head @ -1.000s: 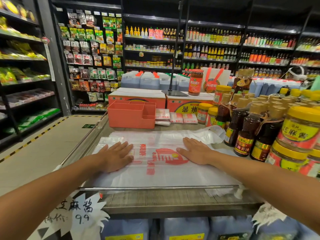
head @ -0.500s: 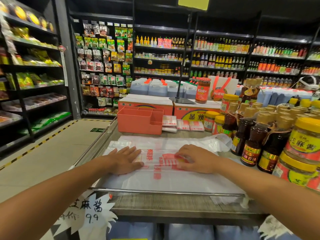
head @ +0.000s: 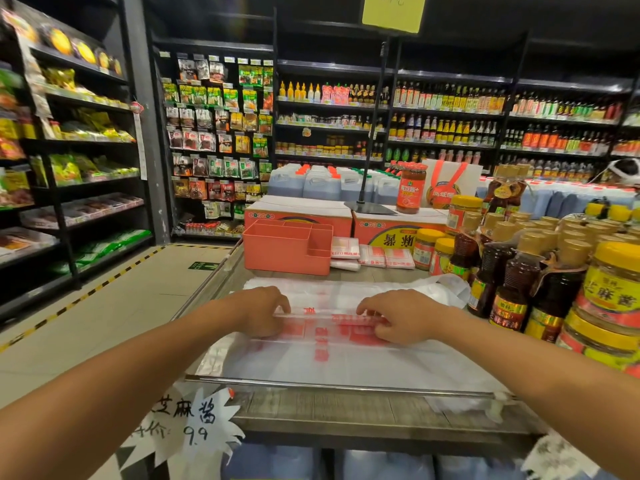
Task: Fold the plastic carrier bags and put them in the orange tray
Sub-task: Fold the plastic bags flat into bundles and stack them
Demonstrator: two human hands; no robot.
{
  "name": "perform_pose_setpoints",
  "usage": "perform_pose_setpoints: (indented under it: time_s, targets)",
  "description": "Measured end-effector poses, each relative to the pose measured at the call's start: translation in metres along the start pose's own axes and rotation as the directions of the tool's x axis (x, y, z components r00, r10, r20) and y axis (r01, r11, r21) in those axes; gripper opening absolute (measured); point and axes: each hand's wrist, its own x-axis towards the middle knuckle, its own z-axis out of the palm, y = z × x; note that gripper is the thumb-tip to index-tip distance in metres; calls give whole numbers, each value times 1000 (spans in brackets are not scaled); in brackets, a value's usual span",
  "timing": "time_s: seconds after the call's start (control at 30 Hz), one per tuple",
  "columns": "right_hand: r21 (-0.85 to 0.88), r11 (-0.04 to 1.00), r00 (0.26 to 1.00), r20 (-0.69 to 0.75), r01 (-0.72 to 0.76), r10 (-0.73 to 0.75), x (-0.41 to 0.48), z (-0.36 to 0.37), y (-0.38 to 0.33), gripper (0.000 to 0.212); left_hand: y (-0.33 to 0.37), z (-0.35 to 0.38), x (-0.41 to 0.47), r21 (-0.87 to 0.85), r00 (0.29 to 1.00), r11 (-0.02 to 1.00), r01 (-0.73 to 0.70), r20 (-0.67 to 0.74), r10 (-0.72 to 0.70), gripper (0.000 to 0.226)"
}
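A white plastic carrier bag [head: 346, 362] with red print lies spread on the steel-edged display table [head: 346, 415]. My left hand [head: 263, 311] and my right hand [head: 398, 318] both pinch the bag across its middle, lifting a crease between them. The far half of the bag shows beyond my fingers. The orange tray [head: 287, 249] with several compartments stands at the back left of the table. Several folded bags [head: 374, 256] lie flat just to the right of the tray, outside it.
Sauce bottles [head: 512, 289] and yellow-lidded jars [head: 613, 282] crowd the table's right side. Orange cartons [head: 398, 226] with a sign stand [head: 370, 206] sit behind the tray. A price tag [head: 183, 420] hangs at the front left. An aisle floor [head: 104, 306] lies to the left.
Both hands went from lying flat on the bag to curling and pinching its middle, raising a fold line. The view has tilted up slightly.
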Motion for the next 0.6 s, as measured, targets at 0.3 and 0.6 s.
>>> perform_pose_setpoints:
  time_s: [0.3,0.6]
  targets:
    - [194,976,994,-20,-101,107,23,-26,10,29,7,-26,5,57,992,997,47,-123,-40,47]
    - [160,967,980,17,-196,196,48,-18,21,39,3,-31,23,-53,988,996,78,-127,-85,45]
